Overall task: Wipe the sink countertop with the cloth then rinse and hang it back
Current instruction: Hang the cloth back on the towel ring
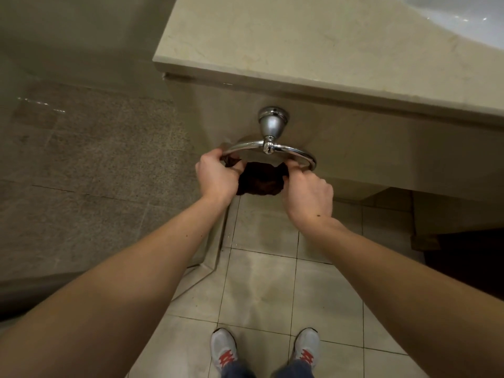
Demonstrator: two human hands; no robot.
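Note:
A dark brown cloth [260, 179] hangs through a chrome towel ring [268, 148] fixed to the front of the vanity, below the beige stone countertop [300, 45]. My left hand [218, 174] pinches the cloth's left edge at the ring. On the cloth's right edge, just under the ring's right side, my right hand [308, 193] is gripping it. The cloth's lower part droops between both hands. A corner of the white sink basin [469, 15] shows at the top right.
A speckled grey wall or glass panel [81, 159] stands to the left of the vanity. The floor has light tiles [272, 290], with my two grey and red shoes [264, 347] on them. A dark opening [463, 257] lies under the vanity at the right.

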